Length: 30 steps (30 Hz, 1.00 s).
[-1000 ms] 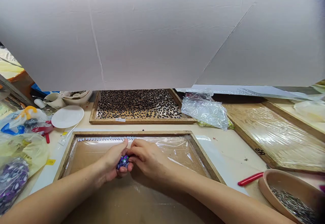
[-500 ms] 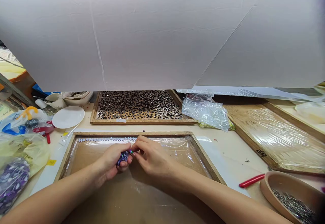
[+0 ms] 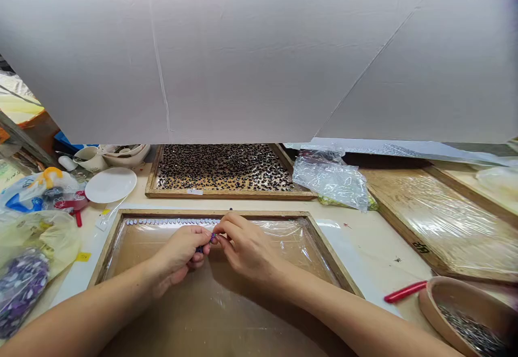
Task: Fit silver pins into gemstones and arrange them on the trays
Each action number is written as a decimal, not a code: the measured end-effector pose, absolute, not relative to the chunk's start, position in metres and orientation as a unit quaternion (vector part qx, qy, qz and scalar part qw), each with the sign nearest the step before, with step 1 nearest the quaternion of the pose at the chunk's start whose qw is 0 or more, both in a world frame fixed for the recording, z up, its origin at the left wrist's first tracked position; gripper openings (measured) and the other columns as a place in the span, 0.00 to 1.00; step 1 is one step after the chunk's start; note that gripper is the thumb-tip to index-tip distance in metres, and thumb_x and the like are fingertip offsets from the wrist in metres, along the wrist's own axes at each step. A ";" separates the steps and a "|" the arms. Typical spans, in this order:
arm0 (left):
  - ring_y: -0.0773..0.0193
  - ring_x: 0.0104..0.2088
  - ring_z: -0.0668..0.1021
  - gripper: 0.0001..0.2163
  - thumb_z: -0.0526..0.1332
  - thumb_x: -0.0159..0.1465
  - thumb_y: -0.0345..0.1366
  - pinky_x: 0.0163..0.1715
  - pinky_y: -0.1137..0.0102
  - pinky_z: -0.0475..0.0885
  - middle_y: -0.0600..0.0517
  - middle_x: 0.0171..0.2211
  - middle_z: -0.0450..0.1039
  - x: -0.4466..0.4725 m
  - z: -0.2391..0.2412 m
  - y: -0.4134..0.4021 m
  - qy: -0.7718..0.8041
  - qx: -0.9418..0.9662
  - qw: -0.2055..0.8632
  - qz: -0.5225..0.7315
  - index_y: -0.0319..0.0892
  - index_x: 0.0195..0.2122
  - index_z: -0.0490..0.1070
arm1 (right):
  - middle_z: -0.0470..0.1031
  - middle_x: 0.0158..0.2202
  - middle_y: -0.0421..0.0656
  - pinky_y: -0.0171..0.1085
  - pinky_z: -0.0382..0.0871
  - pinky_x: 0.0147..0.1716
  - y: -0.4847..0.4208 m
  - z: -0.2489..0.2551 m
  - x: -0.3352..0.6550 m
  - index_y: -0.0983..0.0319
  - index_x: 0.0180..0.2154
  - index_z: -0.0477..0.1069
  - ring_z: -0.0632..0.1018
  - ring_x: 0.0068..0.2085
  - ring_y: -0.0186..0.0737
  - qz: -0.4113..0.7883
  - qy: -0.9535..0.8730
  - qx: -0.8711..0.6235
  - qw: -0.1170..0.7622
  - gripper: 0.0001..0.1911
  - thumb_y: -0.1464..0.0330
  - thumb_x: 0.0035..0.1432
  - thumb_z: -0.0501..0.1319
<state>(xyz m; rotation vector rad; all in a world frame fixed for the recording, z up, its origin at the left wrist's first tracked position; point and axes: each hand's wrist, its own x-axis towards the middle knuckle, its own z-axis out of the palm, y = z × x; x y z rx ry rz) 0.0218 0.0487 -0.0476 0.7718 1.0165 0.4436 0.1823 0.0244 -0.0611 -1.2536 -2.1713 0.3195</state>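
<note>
My left hand (image 3: 186, 251) is closed around a small bunch of shiny purple stones (image 3: 199, 249), mostly covered by its fingers. Thumb and forefinger of my right hand (image 3: 243, 243) pinch at one purple stone (image 3: 213, 236) that pokes out at the left fingertips. Both hands hover close together over a wooden-framed tray (image 3: 170, 314) lined with clear film. Along the tray's far edge runs a row of small pale pieces (image 3: 170, 221), its right end close behind my right hand.
Behind stands a second framed tray (image 3: 238, 195) covered with dark beads. Left lie a white plate (image 3: 111, 185) and a bag of purple stones (image 3: 24, 287). At right are a film-covered tray (image 3: 449, 222), a red-handled tool (image 3: 406, 291) and a bowl of metal bits (image 3: 433, 314). A white board (image 3: 243, 54) hangs overhead.
The fingers of my left hand have closed further over the purple stones, which show less. My right fingertips stay against its fingertips. The view has shifted slightly.
</note>
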 end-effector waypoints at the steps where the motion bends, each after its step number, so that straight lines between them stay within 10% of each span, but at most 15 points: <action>1: 0.80 0.13 0.53 0.09 0.60 0.52 0.37 0.16 0.76 0.40 0.60 0.17 0.59 0.022 -0.048 0.049 0.469 0.358 0.781 0.205 0.39 0.24 0.61 | 0.69 0.32 0.45 0.35 0.64 0.32 0.025 -0.061 0.182 0.63 0.33 0.69 0.69 0.33 0.37 0.132 -0.815 -0.471 0.311 0.07 0.76 0.56 0.53; 16: 0.80 0.13 0.53 0.05 0.59 0.53 0.35 0.16 0.75 0.40 0.59 0.17 0.59 0.019 -0.044 0.049 0.471 0.377 0.771 0.205 0.38 0.28 0.66 | 0.73 0.26 0.40 0.32 0.64 0.29 0.041 -0.058 0.185 0.63 0.26 0.70 0.72 0.29 0.33 0.375 -0.651 -0.550 0.364 0.05 0.74 0.48 0.56; 30: 0.80 0.12 0.53 0.08 0.58 0.54 0.33 0.16 0.75 0.39 0.60 0.15 0.58 0.020 -0.042 0.051 0.494 0.365 0.763 0.204 0.39 0.21 0.60 | 0.70 0.31 0.44 0.34 0.56 0.29 0.049 -0.087 0.195 0.64 0.31 0.72 0.69 0.30 0.35 -0.009 -0.808 -0.571 0.145 0.10 0.73 0.58 0.52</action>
